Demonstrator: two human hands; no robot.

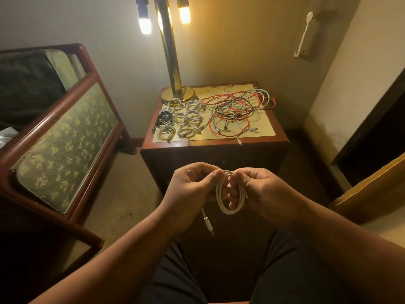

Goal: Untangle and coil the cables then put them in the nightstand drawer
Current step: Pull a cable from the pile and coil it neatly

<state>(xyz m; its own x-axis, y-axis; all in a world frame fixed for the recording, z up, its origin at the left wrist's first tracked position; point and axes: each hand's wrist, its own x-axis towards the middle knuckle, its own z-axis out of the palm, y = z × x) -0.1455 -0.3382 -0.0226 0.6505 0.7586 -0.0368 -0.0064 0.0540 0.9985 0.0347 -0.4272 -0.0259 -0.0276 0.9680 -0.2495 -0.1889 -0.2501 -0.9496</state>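
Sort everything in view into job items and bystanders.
Job: white cable gripped by left hand and right hand; finished coils; tangled pile; nightstand.
Bystanders: brass lamp; green upholstered seat; wall handset.

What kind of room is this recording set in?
Likely a bedroom or hotel room: a wooden nightstand carrying a brass lamp stands by the wall, with an upholstered seat nearby.
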